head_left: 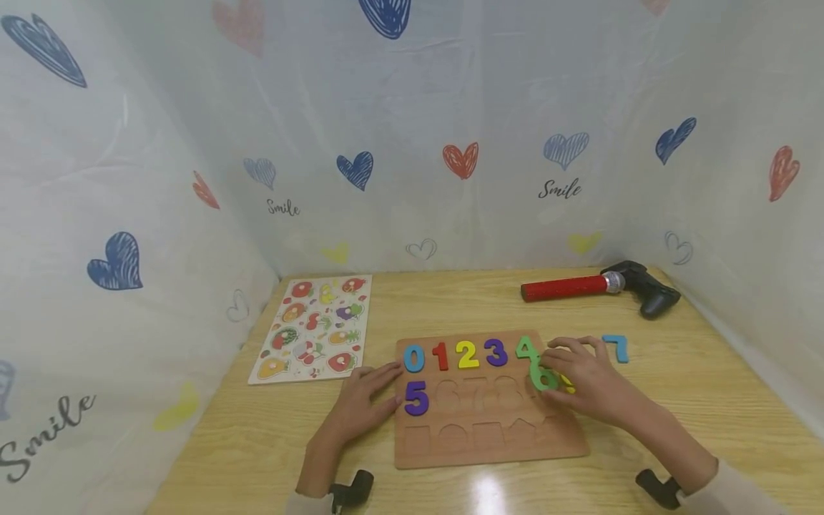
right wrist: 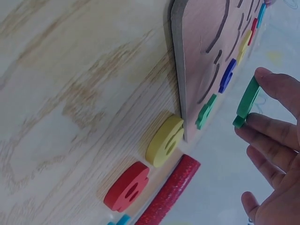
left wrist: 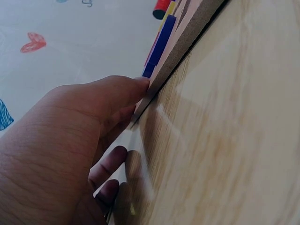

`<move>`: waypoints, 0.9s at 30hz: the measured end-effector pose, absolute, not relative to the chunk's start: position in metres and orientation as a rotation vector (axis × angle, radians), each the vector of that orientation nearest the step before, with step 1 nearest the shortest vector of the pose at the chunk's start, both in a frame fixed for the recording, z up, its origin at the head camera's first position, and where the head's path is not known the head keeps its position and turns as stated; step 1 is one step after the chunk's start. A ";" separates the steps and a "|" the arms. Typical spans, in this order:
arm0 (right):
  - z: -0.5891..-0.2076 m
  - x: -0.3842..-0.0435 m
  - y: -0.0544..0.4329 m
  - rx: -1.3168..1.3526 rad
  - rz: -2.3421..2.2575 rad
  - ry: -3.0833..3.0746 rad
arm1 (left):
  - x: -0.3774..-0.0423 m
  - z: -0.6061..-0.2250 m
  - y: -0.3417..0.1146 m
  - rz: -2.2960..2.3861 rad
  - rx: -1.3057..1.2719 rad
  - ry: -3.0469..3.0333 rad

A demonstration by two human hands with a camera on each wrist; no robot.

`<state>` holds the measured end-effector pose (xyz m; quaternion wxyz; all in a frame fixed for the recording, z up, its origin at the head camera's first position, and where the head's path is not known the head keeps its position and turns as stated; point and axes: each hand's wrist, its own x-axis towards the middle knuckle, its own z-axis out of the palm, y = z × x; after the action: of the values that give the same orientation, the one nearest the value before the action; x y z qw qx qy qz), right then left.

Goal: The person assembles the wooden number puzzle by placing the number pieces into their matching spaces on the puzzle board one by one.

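Observation:
A wooden number puzzle board (head_left: 492,452) lies on the table with blue 0, red 1, yellow 2, purple 3 and green 4 in its top row. The purple 5 (head_left: 416,398) sits at the left of the second row, beside bare recesses. My left hand (head_left: 363,402) rests at the board's left edge, its thumb touching the side in the left wrist view. Between thumb and fingertips, my right hand (head_left: 589,379) pinches a green number 6 (head_left: 543,376), held above the board's right part. In the right wrist view, that piece (right wrist: 247,101) hangs clear of the board.
Right of the board lie a yellow number piece (right wrist: 165,140), a red one (right wrist: 126,186) and a blue 7 (head_left: 616,347). A red-handled hammer-like toy (head_left: 566,287) lies at the back right. A fruit puzzle board (head_left: 264,370) lies at the left. A heart-printed curtain surrounds the table.

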<state>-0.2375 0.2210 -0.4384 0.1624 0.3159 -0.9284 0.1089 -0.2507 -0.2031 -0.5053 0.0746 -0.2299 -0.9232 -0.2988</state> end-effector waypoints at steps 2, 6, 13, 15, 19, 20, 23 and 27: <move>-0.439 -0.237 0.220 0.909 0.314 -2.638 | -0.251 -0.505 -0.203 -0.905 -0.690 -2.767; -0.440 -0.236 0.218 0.912 0.322 -2.650 | -0.250 -0.505 -0.203 -0.910 -0.687 -2.776; -0.440 -0.233 0.211 0.930 0.327 -2.657 | -0.251 -0.506 -0.203 -0.897 -0.693 -2.764; -0.440 -0.233 0.208 0.925 0.306 -2.660 | -0.251 -0.504 -0.203 -0.900 -0.690 -2.766; -0.441 -0.232 0.202 0.908 0.287 -2.693 | -0.250 -0.502 -0.203 -0.918 -0.683 -2.798; -0.440 -0.232 0.201 0.908 0.290 -2.697 | -0.250 -0.502 -0.203 -0.921 -0.678 -2.807; -0.439 -0.232 0.195 0.927 0.290 -2.683 | -0.249 -0.501 -0.203 -0.924 -0.667 -2.825; -0.439 -0.233 0.188 0.957 0.263 -2.657 | -0.249 -0.502 -0.203 -0.924 -0.662 -2.816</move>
<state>-0.2330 0.1876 -0.4386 0.1522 0.3335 -0.9259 0.0917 -0.2487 -0.2025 -0.5015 0.0525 -0.2178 -0.9260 -0.3040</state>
